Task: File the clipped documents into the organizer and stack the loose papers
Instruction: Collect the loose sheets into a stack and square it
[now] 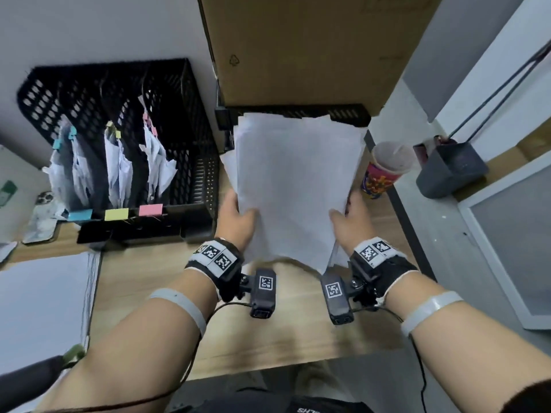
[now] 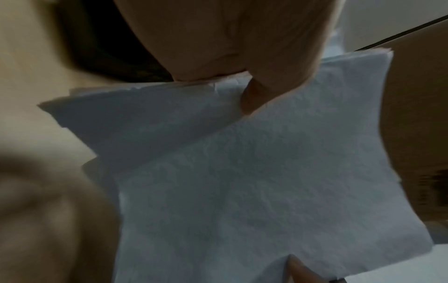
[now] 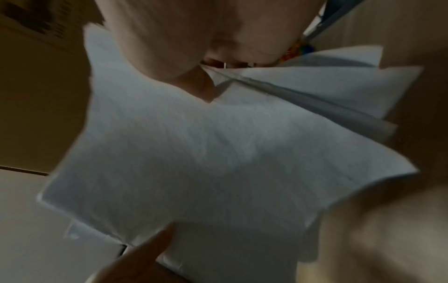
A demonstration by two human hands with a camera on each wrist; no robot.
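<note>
A loose bundle of white papers [image 1: 293, 186] is held up above the wooden desk [image 1: 286, 332], its sheets uneven at the edges. My left hand [image 1: 238, 219] grips its left edge, thumb on top. My right hand [image 1: 347, 225] grips the right edge the same way. In the left wrist view the papers [image 2: 242, 172] fill the frame under my left hand [image 2: 242, 80]. The right wrist view shows the papers [image 3: 194, 162] pinched by my right hand [image 3: 203, 80]. The black mesh organizer [image 1: 179, 90] at the left holds three clipped documents [image 1: 119, 165], with blue, yellow and pink labels in front.
A big cardboard box [image 1: 313, 49] stands behind, on a black mesh tray [image 1: 348, 111]. A colourful paper cup [image 1: 384, 171] stands right of the papers, a dark grey bin [image 1: 450, 171] beyond it. A white stack of paper [image 1: 41, 293] lies at the desk's left front.
</note>
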